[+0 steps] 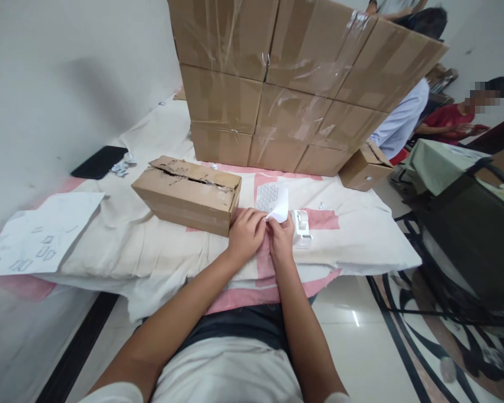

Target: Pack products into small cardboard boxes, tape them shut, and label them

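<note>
A white sheet (278, 202) with rows of small dark printed outlines lies before me, its lower right corner curled up. My right hand (282, 235) pinches that curled corner between thumb and fingers. Against the sheet's lower left edge, my left hand (247, 230) is closed with its fingertips meeting the right hand's. Whether something small sits between the fingertips is hidden. Just right of my right hand stands a white tape dispenser (301, 226). A closed cardboard box (187, 196) with a torn, marked top seam is beside my left hand.
A tall wall of taped cardboard boxes (294, 101) stands behind. On the cloth-covered table (357, 235) are another box (366, 166), a black flat object (99, 162), crumpled paper (123, 164) and a larger sheet (42, 229). Other people are at the back right, near a dark chair (457, 235).
</note>
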Available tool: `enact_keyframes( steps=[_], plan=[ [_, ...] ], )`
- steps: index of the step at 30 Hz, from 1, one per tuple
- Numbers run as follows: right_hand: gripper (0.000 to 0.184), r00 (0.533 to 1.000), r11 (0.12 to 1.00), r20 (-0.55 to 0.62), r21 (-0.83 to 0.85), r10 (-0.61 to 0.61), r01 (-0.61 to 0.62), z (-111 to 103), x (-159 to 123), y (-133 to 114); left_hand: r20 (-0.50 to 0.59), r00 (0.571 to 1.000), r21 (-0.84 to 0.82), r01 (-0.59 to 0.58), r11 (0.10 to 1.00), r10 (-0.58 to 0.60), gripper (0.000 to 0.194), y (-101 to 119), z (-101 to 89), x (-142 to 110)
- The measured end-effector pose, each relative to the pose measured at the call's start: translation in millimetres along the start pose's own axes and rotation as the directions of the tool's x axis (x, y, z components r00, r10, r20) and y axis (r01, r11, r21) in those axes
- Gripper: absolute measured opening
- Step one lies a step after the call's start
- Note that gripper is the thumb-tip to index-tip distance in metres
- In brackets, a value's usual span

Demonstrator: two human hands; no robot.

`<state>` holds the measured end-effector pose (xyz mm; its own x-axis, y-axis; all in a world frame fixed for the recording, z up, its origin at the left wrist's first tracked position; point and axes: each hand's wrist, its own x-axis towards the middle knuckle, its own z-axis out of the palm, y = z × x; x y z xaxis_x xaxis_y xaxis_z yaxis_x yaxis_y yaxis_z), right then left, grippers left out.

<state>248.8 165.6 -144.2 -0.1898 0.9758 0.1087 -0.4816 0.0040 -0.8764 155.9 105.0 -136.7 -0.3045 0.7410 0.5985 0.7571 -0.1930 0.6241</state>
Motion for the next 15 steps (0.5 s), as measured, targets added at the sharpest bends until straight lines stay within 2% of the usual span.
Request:
enact_keyframes(
  steps=[9,15],
  plan=[
    [0.033,1.0,0.999,-0.005,0.049,-0.022,0.022,0.4,0.3,0.4,-0.005,1.0,-0.026,-0.007,1.0,0.007,0.019,1.2,-1.1,0.5],
    [0.032,0.999,0.999,0.016,0.035,-0.029,0.028,-2.7,1.6,4.6,0.001,1.0,-0.133,0.024,0.991,-0.024,0.019,-0.9,-2.4,1.4]
  ],
)
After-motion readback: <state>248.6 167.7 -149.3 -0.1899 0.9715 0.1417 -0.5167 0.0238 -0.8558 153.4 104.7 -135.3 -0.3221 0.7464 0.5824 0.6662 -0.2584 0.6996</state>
